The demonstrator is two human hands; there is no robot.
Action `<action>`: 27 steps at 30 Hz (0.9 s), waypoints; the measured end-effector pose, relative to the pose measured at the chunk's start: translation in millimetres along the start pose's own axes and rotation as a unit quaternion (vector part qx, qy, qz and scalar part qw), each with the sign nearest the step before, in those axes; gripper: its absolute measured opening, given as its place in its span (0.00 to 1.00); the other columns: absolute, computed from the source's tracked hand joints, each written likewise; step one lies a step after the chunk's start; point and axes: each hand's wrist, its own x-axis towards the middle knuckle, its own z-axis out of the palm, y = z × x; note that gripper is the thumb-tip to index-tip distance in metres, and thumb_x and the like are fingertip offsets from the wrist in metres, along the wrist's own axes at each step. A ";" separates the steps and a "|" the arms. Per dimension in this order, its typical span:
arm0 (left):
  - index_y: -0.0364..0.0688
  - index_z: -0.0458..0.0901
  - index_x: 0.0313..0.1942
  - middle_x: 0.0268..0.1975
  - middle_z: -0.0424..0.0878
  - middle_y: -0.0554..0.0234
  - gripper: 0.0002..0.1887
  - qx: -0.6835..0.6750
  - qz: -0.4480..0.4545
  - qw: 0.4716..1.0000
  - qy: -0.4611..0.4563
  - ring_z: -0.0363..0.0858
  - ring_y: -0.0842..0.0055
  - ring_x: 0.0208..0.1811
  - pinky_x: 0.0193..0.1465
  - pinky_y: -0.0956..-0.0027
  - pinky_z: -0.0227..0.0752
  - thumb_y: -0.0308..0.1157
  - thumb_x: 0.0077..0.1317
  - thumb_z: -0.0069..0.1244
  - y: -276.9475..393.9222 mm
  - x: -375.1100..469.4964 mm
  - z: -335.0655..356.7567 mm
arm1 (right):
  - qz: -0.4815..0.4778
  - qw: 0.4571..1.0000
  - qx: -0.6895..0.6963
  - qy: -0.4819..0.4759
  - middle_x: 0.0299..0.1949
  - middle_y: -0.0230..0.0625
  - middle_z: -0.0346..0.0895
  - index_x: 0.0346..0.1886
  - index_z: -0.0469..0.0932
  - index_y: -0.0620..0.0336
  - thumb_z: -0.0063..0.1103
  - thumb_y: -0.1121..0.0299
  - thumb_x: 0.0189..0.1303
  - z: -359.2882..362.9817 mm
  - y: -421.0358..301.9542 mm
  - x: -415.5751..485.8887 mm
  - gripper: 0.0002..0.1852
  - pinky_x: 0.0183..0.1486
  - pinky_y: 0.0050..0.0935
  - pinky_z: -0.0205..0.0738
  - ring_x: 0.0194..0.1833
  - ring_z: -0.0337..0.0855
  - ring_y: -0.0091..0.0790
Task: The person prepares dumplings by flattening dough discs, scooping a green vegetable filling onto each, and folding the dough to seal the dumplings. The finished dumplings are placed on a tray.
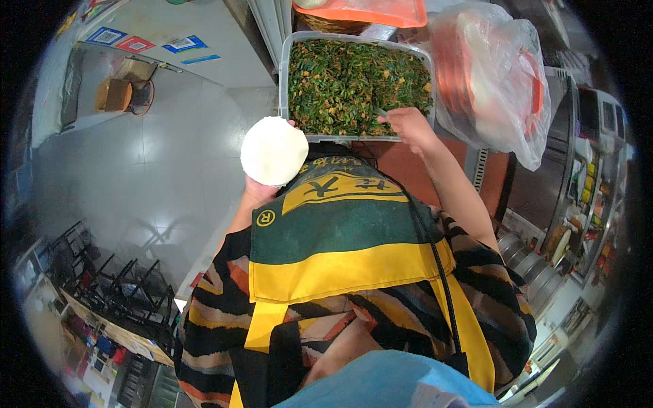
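Note:
A round white sheet of dough (274, 151) lies over my left hand (260, 187), whose fingers mostly hide beneath it; a fingertip shows at its upper right edge. In front of me stands a clear plastic tub (282, 76) filled with chopped green filling (352, 86) with small yellow-brown bits. My right hand (407, 125) is over the tub's near right part, pinching the handle of a thin utensil (380, 111); its far end is hidden in the filling.
Right of the tub, a clear plastic bag (495, 76) holds stacked orange-red trays. An orange tray (387, 13) rests on a woven basket (331, 24) behind the tub. A white counter (204, 30) stands at upper left. Black-framed stools (132, 290) are at lower left, round metal containers (528, 260) at right.

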 end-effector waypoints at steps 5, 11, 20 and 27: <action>0.42 0.64 0.67 0.64 0.72 0.51 0.25 0.059 0.060 0.990 0.117 0.74 0.59 0.62 0.63 0.52 0.72 0.43 0.74 0.36 -6.0 -3.5 18.5 | 0.008 0.996 0.076 -0.043 0.15 0.16 0.54 0.46 0.80 0.67 0.50 0.70 0.67 -7.2 4.0 3.0 0.13 0.17 0.21 0.38 0.15 0.47 0.14; 0.41 0.69 0.64 0.61 0.76 0.51 0.23 0.016 0.087 0.987 0.137 0.75 0.58 0.61 0.63 0.50 0.72 0.42 0.74 0.33 -18.2 33.8 59.0 | -0.040 0.997 0.064 -0.025 0.15 0.14 0.54 0.47 0.80 0.65 0.49 0.70 0.67 -11.5 -5.8 -13.7 0.13 0.17 0.20 0.37 0.15 0.46 0.12; 0.38 0.68 0.64 0.63 0.72 0.46 0.25 -0.018 0.062 0.997 0.048 0.72 0.50 0.63 0.67 0.43 0.64 0.39 0.72 0.29 -58.0 83.5 96.7 | -0.458 0.699 -0.480 0.265 0.24 0.34 0.77 0.55 0.79 0.57 0.56 0.73 0.59 27.4 6.2 -38.6 0.19 0.23 0.31 0.70 0.21 0.77 0.31; 0.41 0.71 0.62 0.61 0.74 0.49 0.24 -0.050 0.040 0.997 0.040 0.73 0.52 0.62 0.66 0.43 0.66 0.41 0.73 0.30 -65.0 87.9 79.6 | -0.482 0.705 -0.439 0.281 0.21 0.35 0.77 0.58 0.76 0.56 0.53 0.71 0.59 18.0 0.2 -40.2 0.21 0.23 0.37 0.74 0.21 0.80 0.38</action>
